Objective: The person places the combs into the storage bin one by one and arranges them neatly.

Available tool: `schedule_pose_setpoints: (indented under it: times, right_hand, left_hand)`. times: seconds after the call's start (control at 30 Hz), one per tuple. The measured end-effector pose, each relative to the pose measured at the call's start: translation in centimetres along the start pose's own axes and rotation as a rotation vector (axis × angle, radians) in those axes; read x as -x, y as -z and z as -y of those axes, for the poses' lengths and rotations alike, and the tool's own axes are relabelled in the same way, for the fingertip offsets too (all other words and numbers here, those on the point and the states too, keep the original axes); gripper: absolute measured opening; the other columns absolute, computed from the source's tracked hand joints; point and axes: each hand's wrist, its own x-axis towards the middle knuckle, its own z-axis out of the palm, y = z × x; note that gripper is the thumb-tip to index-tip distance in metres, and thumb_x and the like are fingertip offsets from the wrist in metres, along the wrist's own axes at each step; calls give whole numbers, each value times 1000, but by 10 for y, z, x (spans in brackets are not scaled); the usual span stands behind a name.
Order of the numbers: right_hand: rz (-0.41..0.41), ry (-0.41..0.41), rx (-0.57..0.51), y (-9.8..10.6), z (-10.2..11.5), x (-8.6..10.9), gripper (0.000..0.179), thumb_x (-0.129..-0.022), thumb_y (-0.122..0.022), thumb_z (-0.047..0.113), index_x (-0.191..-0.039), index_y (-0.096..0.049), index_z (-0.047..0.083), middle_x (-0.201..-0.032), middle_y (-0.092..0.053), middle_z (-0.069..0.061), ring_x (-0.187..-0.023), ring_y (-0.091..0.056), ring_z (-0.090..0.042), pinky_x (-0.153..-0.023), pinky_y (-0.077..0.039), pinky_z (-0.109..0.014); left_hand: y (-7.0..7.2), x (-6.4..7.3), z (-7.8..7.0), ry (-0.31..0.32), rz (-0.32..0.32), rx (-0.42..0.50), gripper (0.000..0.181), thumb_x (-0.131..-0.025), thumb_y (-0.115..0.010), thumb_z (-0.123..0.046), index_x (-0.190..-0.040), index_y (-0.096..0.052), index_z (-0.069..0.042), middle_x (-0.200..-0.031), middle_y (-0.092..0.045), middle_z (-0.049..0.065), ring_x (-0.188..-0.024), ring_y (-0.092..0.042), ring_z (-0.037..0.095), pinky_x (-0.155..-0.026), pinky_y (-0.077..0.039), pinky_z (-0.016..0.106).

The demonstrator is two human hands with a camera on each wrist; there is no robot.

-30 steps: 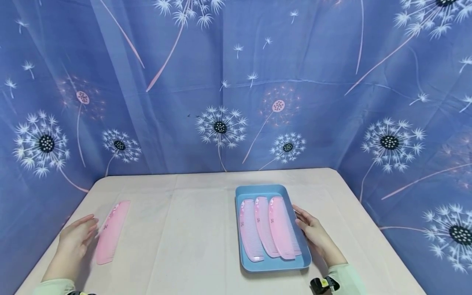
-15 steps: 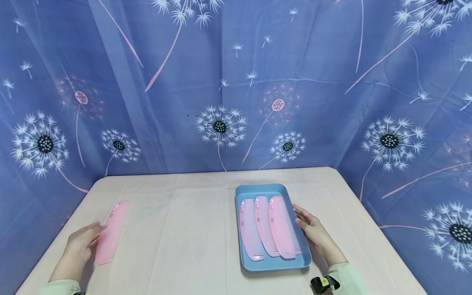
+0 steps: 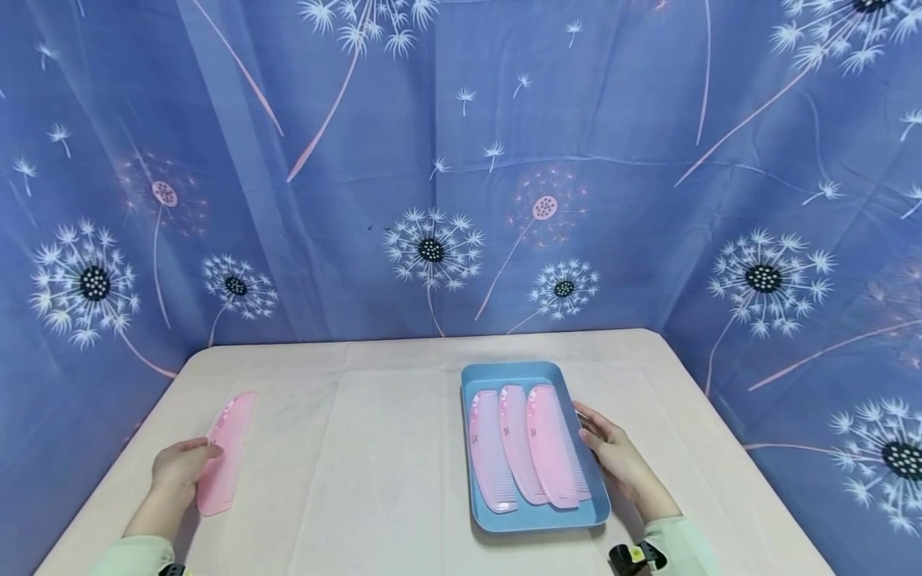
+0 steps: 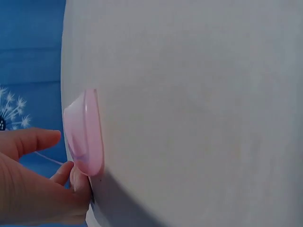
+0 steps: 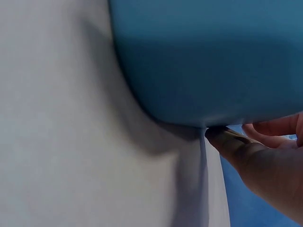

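A pink comb [image 3: 226,456] lies toward the left of the table, its floral spine facing my left hand [image 3: 176,468]. My left hand pinches the comb by its spine side, thumb over it in the head view. In the left wrist view the comb [image 4: 87,132] is seen nearly edge-on, with fingertips [image 4: 78,178] at its near end. A blue tray [image 3: 513,520] holds several pink combs [image 3: 551,448], side by side and partly overlapping. My right hand [image 3: 619,456] touches the tray's right outer wall with thumb [image 5: 236,149] and fingers.
A cream cloth covers the table [image 3: 382,448]. Behind it and along both sides hangs a blue dandelion-print curtain [image 3: 346,240]. Dark wrist straps with cameras [image 3: 635,557] sit at my pale green cuffs.
My left hand has come rightward from beside the lone comb onto its spine, and the comb's near end has shifted slightly right. The right hand and the tray stay put.
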Motion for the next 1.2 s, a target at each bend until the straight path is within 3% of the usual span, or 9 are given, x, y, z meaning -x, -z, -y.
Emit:
schedule_pose_setpoints:
  times: [0.1, 0.3, 0.77, 0.97, 1.07, 1.2]
  right_hand:
    - [0, -3, 3, 0, -1, 0, 51, -100, -37, -1, -150, -24, -1, -151, -26, -29, -140, -22, -41, -115, -20, -51]
    - [0, 0, 1, 0, -2, 0, 51, -100, -38, -2, -150, -24, -1, -150, -27, -28, -140, -23, -41, -115, -21, -50]
    - [-6, -2, 5, 0, -2, 0, 51, -100, -38, -1, -150, -25, 0, -151, -27, -28, -140, -24, -41, -115, -21, -51]
    - [-6, -3, 16, -1, -3, 2, 51, -100, -38, -2, -149, -26, -1, -150, -27, -30, -139, -24, -42, -114, -21, -52]
    - [-12, -2, 10, 0, -3, 1, 51, -100, -39, -2, -149, -26, -1, -149, -28, -29, -140, -23, -42, -115, -21, -52]
    - [-6, 11, 1, 1, -3, 0, 51, -100, -38, -3, -149, -26, -2, -150, -27, -29, -140, -22, -42, -115, -19, -53]
  left_hand:
    - [-5, 4, 0, -26, -10, -71, 59, -80, -60, 3, -128, -34, 24, -125, -36, 43, -119, -36, 56, -104, -32, 63]
    - [-8, 9, -3, -45, -21, -203, 60, -80, -59, 0, -129, -31, 23, -130, -33, 42, -119, -36, 57, -102, -35, 62]
    - [-11, 7, -6, -85, 41, -282, 62, -82, -58, -4, -129, -28, 23, -128, -32, 42, -118, -34, 59, -100, -36, 62]
    - [-8, 3, -4, -103, 77, -270, 59, -80, -61, -2, -123, -33, 27, -120, -37, 45, -111, -41, 58, -93, -44, 60]
    - [-5, 1, -3, -95, 97, -230, 58, -78, -64, -1, -120, -36, 27, -106, -48, 41, -91, -57, 47, -79, -56, 46]
    - [-3, 0, -4, -62, 151, -99, 55, -79, -63, 2, -120, -36, 27, -76, -61, 14, -63, -62, 17, -57, -56, 28]
